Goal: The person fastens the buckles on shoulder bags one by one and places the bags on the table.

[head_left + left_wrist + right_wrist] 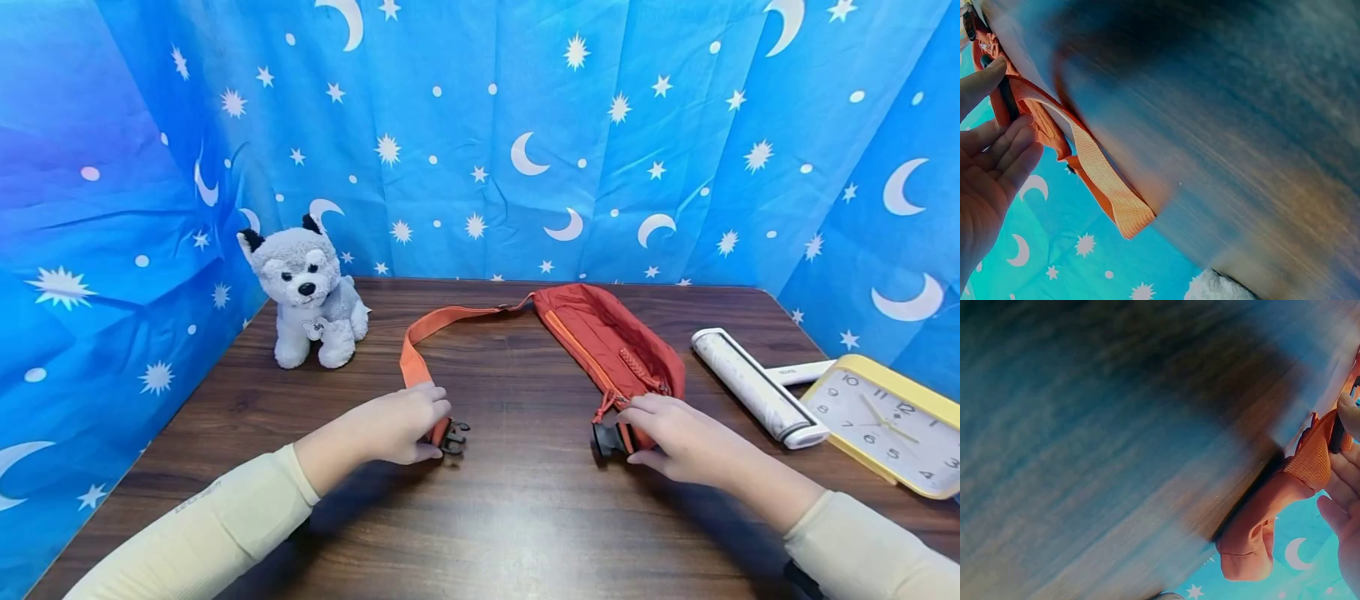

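Two buckle ends (454, 437) (609, 440), left fingers (437, 407) pinching one, right fingers (643, 419) the other, red bag (611, 333), clock (885, 442) marked 11, 12

my head view faces forward and down over the table (517, 517), while my nearer, tilted wrist views both share the starry curtain (450, 183).

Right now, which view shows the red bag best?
Head: the red bag shows nearly whole, front zipper included, its near end partly behind the right hand. Right wrist shows it foreshortened beside that hand; left wrist shows only pieces, partly behind the strap and left hand.
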Tool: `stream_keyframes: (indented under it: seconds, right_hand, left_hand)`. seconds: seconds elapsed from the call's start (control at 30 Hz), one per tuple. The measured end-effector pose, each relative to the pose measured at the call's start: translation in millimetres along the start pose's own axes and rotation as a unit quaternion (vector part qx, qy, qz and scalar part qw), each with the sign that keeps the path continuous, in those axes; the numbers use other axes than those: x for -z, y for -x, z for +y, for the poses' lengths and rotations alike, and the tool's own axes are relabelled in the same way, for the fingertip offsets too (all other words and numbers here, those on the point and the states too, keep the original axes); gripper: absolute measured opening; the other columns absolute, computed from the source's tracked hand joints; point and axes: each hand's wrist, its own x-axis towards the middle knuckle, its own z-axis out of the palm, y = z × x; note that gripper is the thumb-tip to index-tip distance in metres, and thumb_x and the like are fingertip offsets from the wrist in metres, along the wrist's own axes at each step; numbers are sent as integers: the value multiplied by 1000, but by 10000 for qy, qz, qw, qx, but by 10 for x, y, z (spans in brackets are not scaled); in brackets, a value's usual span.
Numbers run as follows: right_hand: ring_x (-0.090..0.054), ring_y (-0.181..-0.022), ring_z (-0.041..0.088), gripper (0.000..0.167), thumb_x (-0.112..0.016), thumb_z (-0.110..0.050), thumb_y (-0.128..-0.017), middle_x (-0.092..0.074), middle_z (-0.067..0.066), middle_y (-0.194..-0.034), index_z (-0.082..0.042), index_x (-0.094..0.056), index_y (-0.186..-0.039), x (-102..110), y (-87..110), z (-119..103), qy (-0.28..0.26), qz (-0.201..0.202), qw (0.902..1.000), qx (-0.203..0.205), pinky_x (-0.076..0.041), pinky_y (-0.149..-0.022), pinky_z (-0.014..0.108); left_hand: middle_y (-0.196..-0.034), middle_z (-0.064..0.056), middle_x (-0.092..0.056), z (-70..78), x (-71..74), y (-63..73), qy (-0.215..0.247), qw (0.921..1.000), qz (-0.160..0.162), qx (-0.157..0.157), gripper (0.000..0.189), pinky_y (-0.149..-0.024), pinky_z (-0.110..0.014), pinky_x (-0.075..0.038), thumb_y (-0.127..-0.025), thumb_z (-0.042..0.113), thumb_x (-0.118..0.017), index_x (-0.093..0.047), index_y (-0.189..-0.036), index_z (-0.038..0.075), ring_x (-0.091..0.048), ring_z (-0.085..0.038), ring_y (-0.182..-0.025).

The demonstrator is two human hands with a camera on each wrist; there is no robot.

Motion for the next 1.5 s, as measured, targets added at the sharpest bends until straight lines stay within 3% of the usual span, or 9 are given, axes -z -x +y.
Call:
stream_keyframes:
  seconds: [0.2, 0.57, 1.5]
  right_hand:
    - [-51, -77, 8, 44, -84, -18, -64, -55, -3, -90, -6, -62, -99, -19, -17, 0, 23, 241, 9996, 111, -46, -69, 35]
    - [-53, -78, 10, 46, -85, -16, -61, -56, -1, -91, -4, -62, -99, -31, -49, -21, 54, 539, 9982, 245, -47, -69, 35]
    - [-53, -78, 11, 48, -85, -17, -62, -56, -1, -90, -2, -62, -101, 1, -147, -54, 11, 637, 9976, 254, -47, -71, 36]
  left_hand:
    - [-71, 6, -37, 28, -8, -28, -291, 9992, 244, -117, 35, -64, -28, -35, -74, 32, -78, -49, -75, 13, -40, -13, -67]
    - [-71, 6, -38, 58, -12, -58, -427, 9986, 286, -143, 34, -64, -28, -35, -75, 34, -75, -48, -73, 14, -40, -13, -66]
    - [-69, 5, -40, 119, 9, -113, -708, 9958, 559, -147, 35, -62, -27, -35, -76, 38, -74, -50, -71, 14, -41, -14, -64]
